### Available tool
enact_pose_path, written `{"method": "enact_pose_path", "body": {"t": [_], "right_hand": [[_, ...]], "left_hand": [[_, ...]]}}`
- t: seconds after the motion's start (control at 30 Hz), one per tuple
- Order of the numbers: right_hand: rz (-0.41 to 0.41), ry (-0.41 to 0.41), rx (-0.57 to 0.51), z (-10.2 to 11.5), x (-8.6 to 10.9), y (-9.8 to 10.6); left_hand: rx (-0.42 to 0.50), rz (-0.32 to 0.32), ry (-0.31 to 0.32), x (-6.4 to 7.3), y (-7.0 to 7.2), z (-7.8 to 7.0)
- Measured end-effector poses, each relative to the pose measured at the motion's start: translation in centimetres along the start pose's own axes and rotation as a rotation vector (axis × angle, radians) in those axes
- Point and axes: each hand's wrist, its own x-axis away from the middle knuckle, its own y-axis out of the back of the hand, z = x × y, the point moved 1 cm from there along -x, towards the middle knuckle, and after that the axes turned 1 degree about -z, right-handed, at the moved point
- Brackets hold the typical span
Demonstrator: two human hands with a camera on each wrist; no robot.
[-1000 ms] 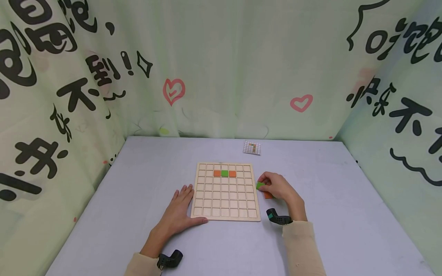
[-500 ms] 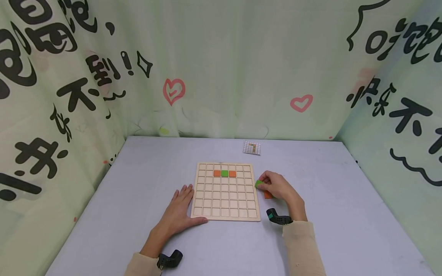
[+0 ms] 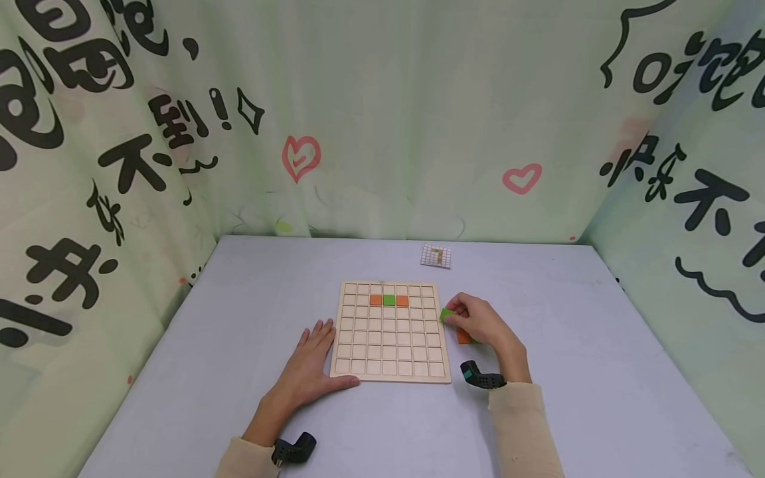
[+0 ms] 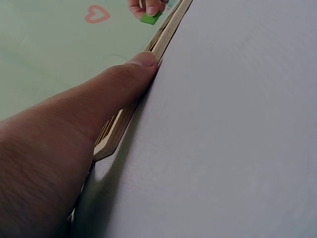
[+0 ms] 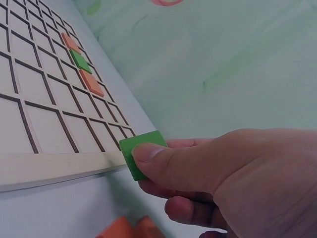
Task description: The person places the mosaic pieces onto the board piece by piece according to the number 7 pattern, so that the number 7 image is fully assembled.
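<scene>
A square wooden grid board (image 3: 382,378) lies on the table, with a green tile (image 3: 389,301) between two orange tiles (image 3: 375,300) in one row near its far edge. My left hand (image 3: 312,364) rests along the board's left side, fingers straight, with the thumb on its near left corner. Beside the board's right edge, my right hand (image 3: 478,320) pinches another green tile (image 5: 132,153) between thumb and fingers, raised off the table. Under that hand lie loose orange tiles (image 5: 119,229) and a bit of green, partly hidden.
A small card (image 3: 436,256) printed with a coloured grid lies behind the board. The white table (image 3: 597,372) is bounded by printed curtains (image 3: 412,119) at the back and sides. Each wrist wears a black camera band (image 3: 294,449).
My right hand has shifted slightly up and leftward, bringing the pinched green tile nearer the board's right edge. A bit of green now shows beside the loose orange tile. My left hand stays put.
</scene>
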Motion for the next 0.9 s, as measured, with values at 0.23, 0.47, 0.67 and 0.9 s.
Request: {"method": "enact_pose_path", "body": {"t": [0.23, 0.47, 0.67, 0.9], "right_hand": [[-0.011, 0.013, 0.002, 0.3, 0.0, 0.0], [-0.044, 0.044, 0.019, 0.8, -0.1, -0.1], [-0.054, 0.05, 0.003, 1.6, -0.2, -0.4], [-0.065, 0.078, 0.02, 2.0, -0.3, -0.9]], "left_hand": [[0.004, 0.0, 0.003, 0.1, 0.0, -0.1], [-0.003, 0.002, 0.004, 0.1, 0.1, -0.1], [-0.001, 0.0, -0.003, 0.1, 0.1, -0.1], [-0.001, 0.005, 0.0, 0.0, 0.1, -0.1]]}}
